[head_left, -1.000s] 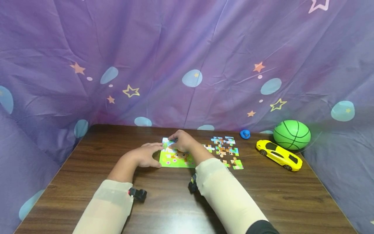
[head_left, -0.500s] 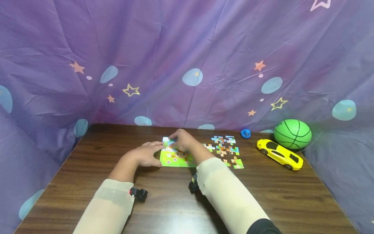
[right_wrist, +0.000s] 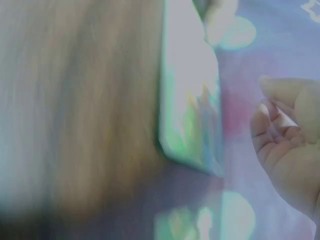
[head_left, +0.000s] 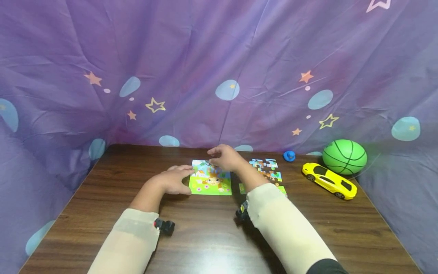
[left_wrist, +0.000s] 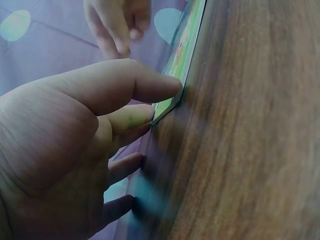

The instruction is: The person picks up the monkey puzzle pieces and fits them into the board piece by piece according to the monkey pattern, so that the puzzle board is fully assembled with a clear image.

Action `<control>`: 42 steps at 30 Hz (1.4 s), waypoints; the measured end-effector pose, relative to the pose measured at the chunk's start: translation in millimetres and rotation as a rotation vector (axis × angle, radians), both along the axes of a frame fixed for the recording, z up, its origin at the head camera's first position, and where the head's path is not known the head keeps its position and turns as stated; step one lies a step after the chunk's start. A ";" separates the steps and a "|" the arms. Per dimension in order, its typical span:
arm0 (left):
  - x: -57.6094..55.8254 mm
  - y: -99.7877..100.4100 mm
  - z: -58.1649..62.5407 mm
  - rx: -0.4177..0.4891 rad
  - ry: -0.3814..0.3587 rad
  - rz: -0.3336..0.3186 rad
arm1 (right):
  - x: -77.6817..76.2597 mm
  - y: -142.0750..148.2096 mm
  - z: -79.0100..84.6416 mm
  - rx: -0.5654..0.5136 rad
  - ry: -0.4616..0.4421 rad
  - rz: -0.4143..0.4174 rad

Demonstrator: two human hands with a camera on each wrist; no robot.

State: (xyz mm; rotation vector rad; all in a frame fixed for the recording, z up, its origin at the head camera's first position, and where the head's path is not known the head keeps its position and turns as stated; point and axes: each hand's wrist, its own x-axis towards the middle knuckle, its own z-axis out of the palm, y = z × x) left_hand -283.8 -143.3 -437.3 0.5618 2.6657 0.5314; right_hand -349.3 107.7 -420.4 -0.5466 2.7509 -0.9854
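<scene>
A jigsaw puzzle (head_left: 212, 186) with a monkey, flowers and a small house lies flat on the table. My left hand (head_left: 172, 180) spans its left side, thumb by the near corner and fingers by the left edge. In the left wrist view the thumb touches the puzzle's edge (left_wrist: 186, 60), with the other fingers fairly straight. Over the puzzle's far right corner is my right hand (head_left: 226, 158), raised off it. The right wrist view is blurred; there the right hand (right_wrist: 295, 145) has loosely bent fingers and nothing visible between them.
Several loose puzzle pieces (head_left: 272, 176) lie right of the puzzle, partly behind my right forearm. Farther right are a small blue toy duck (head_left: 289, 156), a yellow toy car (head_left: 328, 180) and a green ball (head_left: 344, 156). A purple curtain (head_left: 191, 68) hangs behind the wooden table (head_left: 202, 232).
My right hand has lifted off the puzzle and moved right and away from me, uncovering the monkey picture. The left hand stays at the puzzle's left side.
</scene>
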 end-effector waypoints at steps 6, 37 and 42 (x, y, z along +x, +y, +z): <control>1.4 0.9 1.8 -0.003 0.004 -0.004 | 0.8 55.2 12.3 -0.011 0.069 -0.074; -0.3 2.1 3.1 -0.005 -0.015 0.016 | -23.3 179.1 -18.7 0.132 -0.033 -0.163; -0.3 2.5 2.2 -0.005 -0.011 0.013 | -24.8 179.0 -19.9 0.155 -0.040 -0.155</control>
